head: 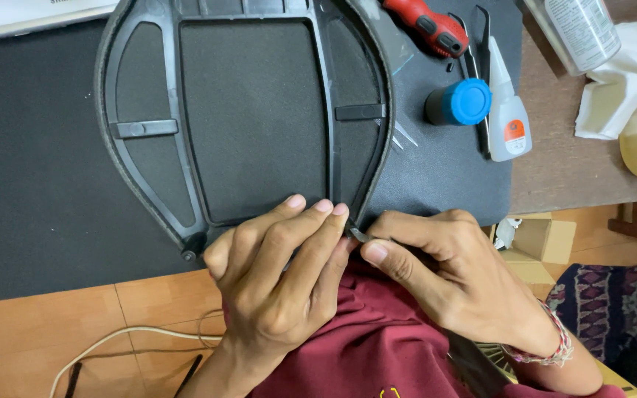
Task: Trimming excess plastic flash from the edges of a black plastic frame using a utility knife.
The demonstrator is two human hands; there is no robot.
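A large black plastic panel [252, 110] with ribs and a rounded rim lies on a dark mat [31, 162]. My left hand [282, 273] rests on the panel's near edge, fingers pressed flat on the rim. My right hand [436, 273] pinches a small thin metal tool [357, 234] whose tip meets the rim just beside my left fingertips. The part of the rim under my left fingers is hidden.
On the mat at the right lie a red-handled tool [430, 26], a blue-capped container [460, 102], black tweezers [481, 44] and a small glue bottle [509, 110]. Further right are a clear bottle [580, 33], a white cloth [613, 85], and cardboard boxes [540, 247]. A white cable [112, 340] runs across the tiled floor.
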